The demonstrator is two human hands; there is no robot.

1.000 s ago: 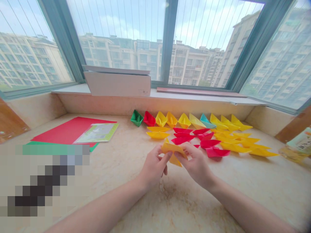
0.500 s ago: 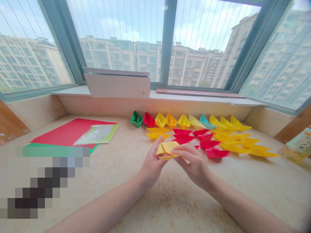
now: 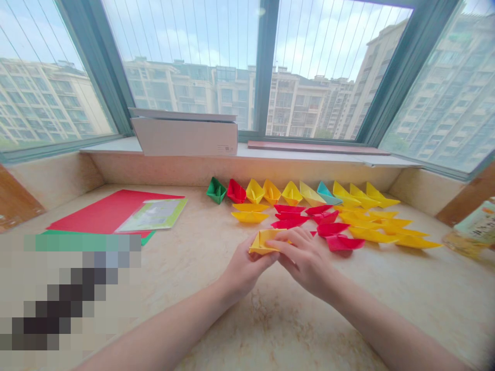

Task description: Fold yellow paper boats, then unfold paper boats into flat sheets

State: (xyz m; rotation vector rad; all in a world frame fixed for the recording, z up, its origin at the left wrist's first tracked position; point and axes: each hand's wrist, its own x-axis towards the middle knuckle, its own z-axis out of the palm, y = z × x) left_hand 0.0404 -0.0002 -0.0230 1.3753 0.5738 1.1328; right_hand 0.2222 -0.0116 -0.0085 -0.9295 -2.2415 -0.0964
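Both hands meet over a folded yellow paper piece (image 3: 263,241) held just above the marble counter (image 3: 270,319). My left hand (image 3: 243,268) pinches its near left end from below. My right hand (image 3: 303,257) lies over its right side with fingers curled on the paper. Behind it stand several finished paper boats (image 3: 294,195) in a row along the wall: green, red, yellow and one teal. In front of that row lie several flattened red folds (image 3: 294,216) and flattened yellow folds (image 3: 386,226).
Red paper sheets (image 3: 104,211) with a pale green printed sheet (image 3: 152,214) on top lie at the left, over a green sheet. A white cardboard box (image 3: 185,135) sits on the window sill. A packet (image 3: 475,226) rests at the right edge. A pixelated patch covers the lower left.
The yellow piece has gone from an upright, opened shape to a flatter fold held lower near the counter. Both hands dropped with it, and my right hand slid over its top.
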